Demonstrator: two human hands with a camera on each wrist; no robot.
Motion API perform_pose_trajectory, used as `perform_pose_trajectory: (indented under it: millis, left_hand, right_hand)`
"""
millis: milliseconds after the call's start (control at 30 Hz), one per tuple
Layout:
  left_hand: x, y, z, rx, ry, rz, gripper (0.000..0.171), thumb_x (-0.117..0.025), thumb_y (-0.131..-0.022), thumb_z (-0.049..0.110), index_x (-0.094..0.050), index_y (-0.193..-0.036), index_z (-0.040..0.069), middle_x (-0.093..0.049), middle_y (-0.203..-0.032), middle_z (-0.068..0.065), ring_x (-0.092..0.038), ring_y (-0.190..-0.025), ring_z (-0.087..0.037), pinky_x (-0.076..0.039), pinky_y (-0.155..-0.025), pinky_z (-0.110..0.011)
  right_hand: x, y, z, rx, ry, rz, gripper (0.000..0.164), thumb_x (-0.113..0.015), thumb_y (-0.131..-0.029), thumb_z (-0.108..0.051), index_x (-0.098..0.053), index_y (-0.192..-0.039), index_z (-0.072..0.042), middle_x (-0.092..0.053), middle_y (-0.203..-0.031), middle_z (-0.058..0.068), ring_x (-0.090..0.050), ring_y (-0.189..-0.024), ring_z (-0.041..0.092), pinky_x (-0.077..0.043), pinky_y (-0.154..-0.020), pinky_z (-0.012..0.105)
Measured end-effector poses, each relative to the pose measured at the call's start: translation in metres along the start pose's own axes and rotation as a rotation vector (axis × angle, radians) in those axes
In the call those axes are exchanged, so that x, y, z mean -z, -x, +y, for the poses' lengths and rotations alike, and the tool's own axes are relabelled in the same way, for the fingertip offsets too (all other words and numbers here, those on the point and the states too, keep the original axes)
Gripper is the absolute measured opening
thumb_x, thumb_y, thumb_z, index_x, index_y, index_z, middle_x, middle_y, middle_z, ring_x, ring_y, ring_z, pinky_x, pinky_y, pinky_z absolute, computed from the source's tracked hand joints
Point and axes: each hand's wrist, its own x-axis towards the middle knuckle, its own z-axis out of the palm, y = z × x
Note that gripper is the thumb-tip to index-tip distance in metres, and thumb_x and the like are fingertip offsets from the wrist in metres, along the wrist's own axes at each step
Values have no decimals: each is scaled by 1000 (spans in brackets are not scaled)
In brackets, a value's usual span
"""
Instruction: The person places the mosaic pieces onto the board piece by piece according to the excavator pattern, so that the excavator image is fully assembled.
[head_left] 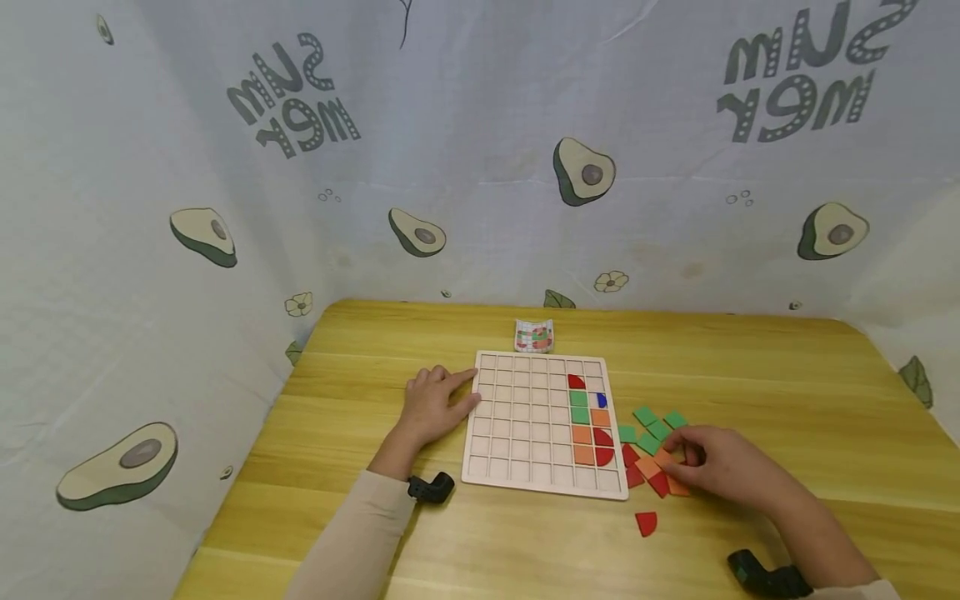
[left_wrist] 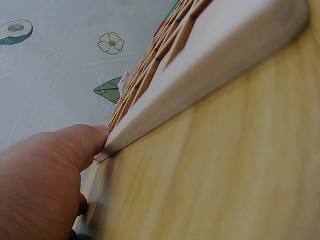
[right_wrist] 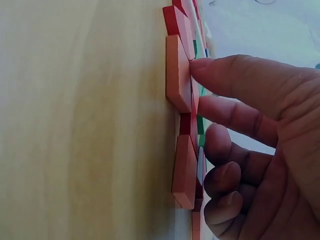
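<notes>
A pale wooden grid board lies on the table, with red, green, orange and blue pieces in its right-hand columns. My left hand rests at the board's left edge, index finger and thumb extended against it; the left wrist view shows the thumb touching the board's side. Right of the board, my right hand reaches into a loose pile. Its thumb and index finger pinch an orange square tile there; in the right wrist view they partly hide it. The other fingers are curled.
Green square tiles lie at the back of the pile, red pieces near the board. One red quarter-circle piece lies apart in front. A small pattern card stands behind the board. A printed curtain hangs behind the table.
</notes>
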Motion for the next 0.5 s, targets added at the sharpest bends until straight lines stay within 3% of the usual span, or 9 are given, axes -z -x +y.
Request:
perform_pose_trajectory:
  millis: [233,500]
  left_hand:
    - [0,0,1,3,16,5,51,-58,-99,52,-59,-145,30,-56,-99,-3,-39,-87,-19,-30,-80,-37]
    - [1,0,2,11,16,-11,51,-58,-100,52,-58,-146,31,-55,-99,-2,-38,-87,-18,-29,-80,-36]
  right_hand:
    - [5,0,1,20,20,-16,24,-77,-90,-26,-71,-108,-12,-51,-76,-1,-44,-64,9,-36,-58,25]
    - [8,-1,2,-11,75,14,29,-79,-89,-36,-73,-104,-12,-51,-79,-2,-44,-69,10,-35,-61,25]
